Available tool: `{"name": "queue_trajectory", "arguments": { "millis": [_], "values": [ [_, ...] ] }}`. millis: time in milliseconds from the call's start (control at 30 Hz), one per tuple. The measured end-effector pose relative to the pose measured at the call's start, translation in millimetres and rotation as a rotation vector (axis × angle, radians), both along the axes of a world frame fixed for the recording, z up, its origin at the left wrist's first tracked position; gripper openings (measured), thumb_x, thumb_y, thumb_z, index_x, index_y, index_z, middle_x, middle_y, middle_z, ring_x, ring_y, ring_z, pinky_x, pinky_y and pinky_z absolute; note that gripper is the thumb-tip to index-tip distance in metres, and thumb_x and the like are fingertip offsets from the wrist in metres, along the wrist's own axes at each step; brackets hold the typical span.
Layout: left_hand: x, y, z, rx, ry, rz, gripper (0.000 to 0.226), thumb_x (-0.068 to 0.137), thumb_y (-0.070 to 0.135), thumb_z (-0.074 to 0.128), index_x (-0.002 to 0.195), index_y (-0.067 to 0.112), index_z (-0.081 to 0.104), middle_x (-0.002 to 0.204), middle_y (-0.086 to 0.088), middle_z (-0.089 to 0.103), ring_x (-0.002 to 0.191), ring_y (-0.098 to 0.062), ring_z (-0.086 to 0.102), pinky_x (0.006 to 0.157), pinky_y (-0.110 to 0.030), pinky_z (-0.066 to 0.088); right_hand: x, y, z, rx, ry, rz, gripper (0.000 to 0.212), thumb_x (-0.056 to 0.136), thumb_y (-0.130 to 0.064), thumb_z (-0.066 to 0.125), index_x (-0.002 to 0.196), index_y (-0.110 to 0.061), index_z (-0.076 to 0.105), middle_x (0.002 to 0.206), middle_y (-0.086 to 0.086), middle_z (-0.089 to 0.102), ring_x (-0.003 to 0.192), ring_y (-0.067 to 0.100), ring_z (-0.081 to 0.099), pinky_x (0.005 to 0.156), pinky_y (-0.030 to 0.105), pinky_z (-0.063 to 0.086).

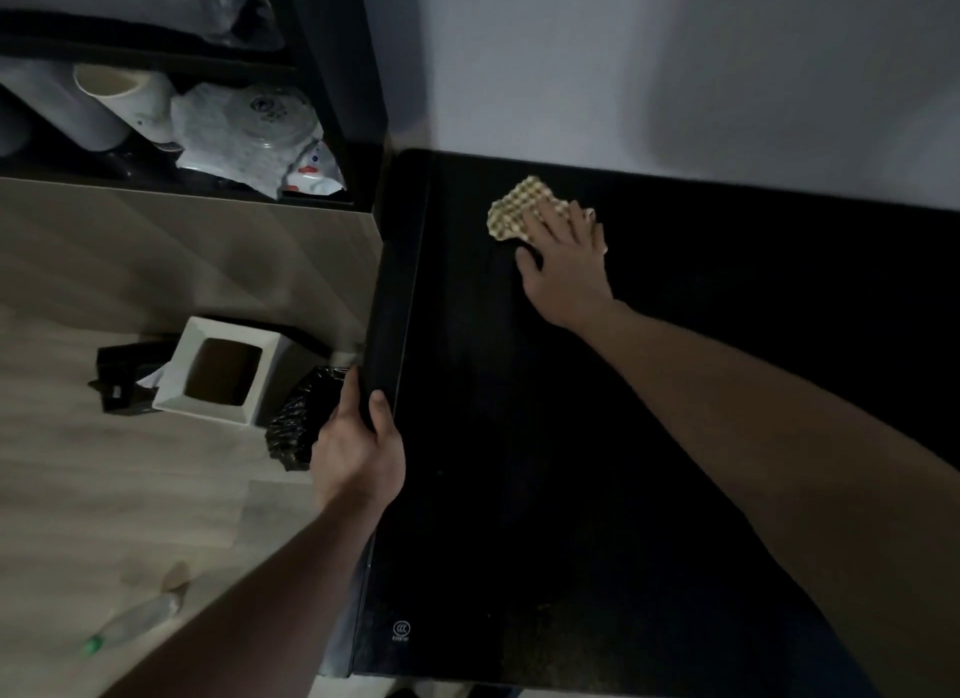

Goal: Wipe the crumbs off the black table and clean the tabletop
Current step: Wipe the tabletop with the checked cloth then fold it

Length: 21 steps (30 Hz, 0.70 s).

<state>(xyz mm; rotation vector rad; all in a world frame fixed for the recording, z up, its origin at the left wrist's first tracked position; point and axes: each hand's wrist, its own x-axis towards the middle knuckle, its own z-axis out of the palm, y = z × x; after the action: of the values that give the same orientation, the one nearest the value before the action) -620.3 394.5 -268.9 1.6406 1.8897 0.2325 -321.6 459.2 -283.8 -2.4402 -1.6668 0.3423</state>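
I had the right hand [563, 250] laid flat on the checkered cloth [519, 211], fingers straight and spread, pressing it against the black bench [519, 489] near the far edge, closer to the far left corner than to the right. The cloth stuck out from under the fingers toward the left and the wall [675, 73]; a small pale bit of it showed past the fingers on the right side. The left hand [358, 448] gripped the left edge of the bench about midway along it, thumb on top of the edge and the other fingers curled round the side. Both forearms were bare. I could not make out crumbs on the dark top in the dim light; only a small round printed mark [401, 629] showed near the near left corner.

Off the left edge, on the wooden floor [104, 489], a white square bin [221, 377] stood beside a crumpled black bag [296, 427], which lay just by the left hand. A clear bottle with a green cap [132, 622] lay on the floor nearer to me. A dark shelf [332, 99] at the far left held white rolls, a cup and plastic packets.
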Motion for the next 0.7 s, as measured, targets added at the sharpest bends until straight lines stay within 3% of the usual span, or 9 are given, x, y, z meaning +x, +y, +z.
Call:
{"name": "queue_trajectory", "arguments": {
  "millis": [100,300,400,500,600,700],
  "values": [
    [0,-1,1,0.01,-0.021,-0.006,0.051,0.101,0.047,0.032,0.151,0.036,0.033,0.123,-0.012,0.069,0.109,-0.039,0.064,0.09,-0.047,0.051,-38,-44,1,0.076,0.08,0.059,0.058,0.102,-0.051,0.043,0.155,-0.03,0.046,0.168,-0.008,0.033,0.161,0.033,0.011,0.129,0.058,0.007],
    [1,-2,5,0.005,0.002,-0.005,0.052,0.101,0.049,0.031,0.152,0.037,0.032,0.125,-0.012,0.068,0.111,-0.04,0.063,0.091,-0.048,0.052,-122,-197,15,0.095,0.189,0.31,0.049,0.104,-0.04,0.05,0.151,-0.026,0.051,0.168,-0.005,0.034,0.161,0.033,0.012,0.128,0.058,0.014],
    [2,-3,4,0.006,0.005,-0.003,0.053,0.101,0.05,0.031,0.152,0.036,0.033,0.125,-0.014,0.068,0.111,-0.041,0.063,0.09,-0.049,0.052,-155,-294,13,0.017,0.204,0.53,0.049,0.107,-0.039,0.045,0.156,-0.035,0.041,0.169,-0.013,0.027,0.161,0.025,0.012,0.128,0.048,0.011],
    [4,-3,5,0.007,0.006,-0.001,0.051,0.101,0.049,0.032,0.151,0.037,0.033,0.126,-0.012,0.067,0.112,-0.041,0.062,0.09,-0.049,0.05,-147,-347,-4,0.023,0.326,0.688,0.04,0.114,-0.036,0.039,0.152,-0.036,0.048,0.167,-0.018,0.032,0.159,0.015,0.024,0.131,0.037,0.015],
    [4,-3,5,0.02,0.021,-0.007,0.051,0.103,0.046,0.034,0.152,0.035,0.035,0.13,-0.015,0.065,0.116,-0.042,0.06,0.094,-0.049,0.047,-136,-342,8,0.042,0.575,0.581,0.039,0.114,-0.028,0.039,0.15,-0.031,0.054,0.163,-0.014,0.042,0.154,0.013,0.036,0.128,0.035,0.024],
    [4,-2,4,0.028,0.022,-0.014,0.05,0.103,0.045,0.034,0.152,0.035,0.034,0.13,-0.016,0.065,0.117,-0.043,0.059,0.096,-0.05,0.047,-114,-288,21,0.061,0.629,0.395,0.054,0.11,-0.032,0.021,0.148,-0.02,0.058,0.161,-0.003,0.048,0.152,0.018,0.039,0.128,0.035,0.025]
  ]
}}
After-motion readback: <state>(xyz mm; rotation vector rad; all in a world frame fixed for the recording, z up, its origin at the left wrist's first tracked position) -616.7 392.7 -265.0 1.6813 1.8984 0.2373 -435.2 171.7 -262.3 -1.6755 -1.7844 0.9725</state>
